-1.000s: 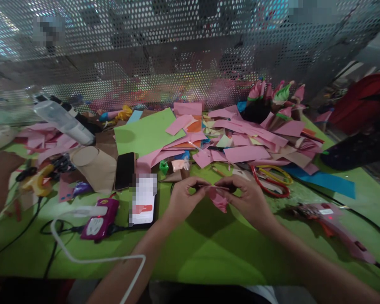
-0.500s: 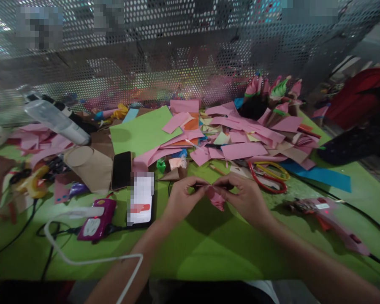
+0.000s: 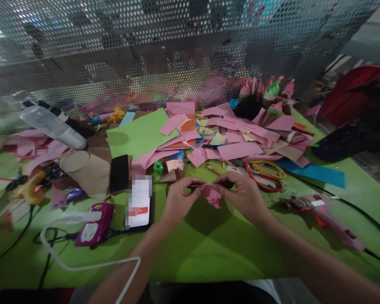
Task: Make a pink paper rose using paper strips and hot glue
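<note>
Between my two hands is a small crumpled piece of pink paper (image 3: 213, 196), held above the green table. My left hand (image 3: 182, 200) pinches its left edge between thumb and fingers. On the other edge, the thumb and fingers of my right hand (image 3: 242, 194) are closed as well. The lower part of the pink piece hangs down in folds. Just beyond my hands lie a pencil (image 3: 214, 169) and a pair of scissors with red and yellow handles (image 3: 266, 175). A lit phone (image 3: 139, 202) lies left of my left hand.
A pink glue gun (image 3: 326, 217) lies at the right with its cord. Pink paper strips (image 3: 240, 150) and a green sheet (image 3: 139, 133) are heaped at the back. Paper cones with pink and green tops (image 3: 274, 88) stand behind. A magenta power box (image 3: 95, 223) with cables is at the left.
The pink piece has turned slightly between my fingers and shows more of its face. The view has shifted a little. Another person's hand at the far left has gone out of view.
</note>
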Demonstrator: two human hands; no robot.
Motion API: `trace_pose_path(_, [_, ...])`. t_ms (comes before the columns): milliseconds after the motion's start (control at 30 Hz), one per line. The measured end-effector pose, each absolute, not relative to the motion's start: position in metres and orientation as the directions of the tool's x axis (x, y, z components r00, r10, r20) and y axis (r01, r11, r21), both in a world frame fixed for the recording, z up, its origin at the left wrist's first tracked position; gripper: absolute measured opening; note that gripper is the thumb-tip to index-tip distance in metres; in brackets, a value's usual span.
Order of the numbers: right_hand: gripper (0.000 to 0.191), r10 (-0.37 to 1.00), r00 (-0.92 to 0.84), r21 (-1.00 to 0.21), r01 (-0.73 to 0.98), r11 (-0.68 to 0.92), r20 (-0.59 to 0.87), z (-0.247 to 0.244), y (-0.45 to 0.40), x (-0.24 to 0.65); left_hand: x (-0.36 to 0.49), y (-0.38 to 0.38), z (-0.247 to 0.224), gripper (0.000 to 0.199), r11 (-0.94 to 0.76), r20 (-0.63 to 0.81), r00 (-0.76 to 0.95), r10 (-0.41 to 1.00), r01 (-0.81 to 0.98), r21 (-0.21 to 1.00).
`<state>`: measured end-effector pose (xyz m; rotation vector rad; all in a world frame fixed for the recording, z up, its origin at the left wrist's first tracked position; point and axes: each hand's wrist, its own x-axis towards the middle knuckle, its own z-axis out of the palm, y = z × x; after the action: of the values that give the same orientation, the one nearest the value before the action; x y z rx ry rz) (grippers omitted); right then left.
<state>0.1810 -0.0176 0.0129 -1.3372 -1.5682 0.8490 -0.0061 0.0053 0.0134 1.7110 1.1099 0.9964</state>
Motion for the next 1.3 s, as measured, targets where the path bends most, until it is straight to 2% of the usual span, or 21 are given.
trace_pose_path(367, [0.023, 0.984, 0.023, -0.939, 0.303, 0.16, 0.175, 0.0162, -0.0156, 0.1796, -0.007, 0.005, 0.0181, 0.008, -0.245, 0.186, 0.223, 0.957, 0.274, 0.93])
trace_pose_path(567, [0.017, 0.99, -0.018, -0.951, 0.275, 0.139, 0.139, 0.0176, -0.0151, 0.1796, -0.0082, 0.0063, 0.0161, 0.005, -0.248, 0.192, 0.211, 0.958, 0.279, 0.928])
trace_pose_path(833, [0.014, 0.99, 0.049, -0.955, 0.275, 0.111, 0.129, 0.0122, -0.0138, 0.1823, -0.0112, 0.0088, 0.0162, 0.006, -0.257, 0.213, 0.181, 0.96, 0.269, 0.928])
trace_pose_path(1300, [0.015, 0.992, 0.042, -0.96, 0.26, 0.106, 0.121, 0.0115, -0.0132, 0.1827, -0.013, 0.0123, 0.0113, 0.012, -0.074, 0.053, 0.202, 0.978, 0.098, 0.992])
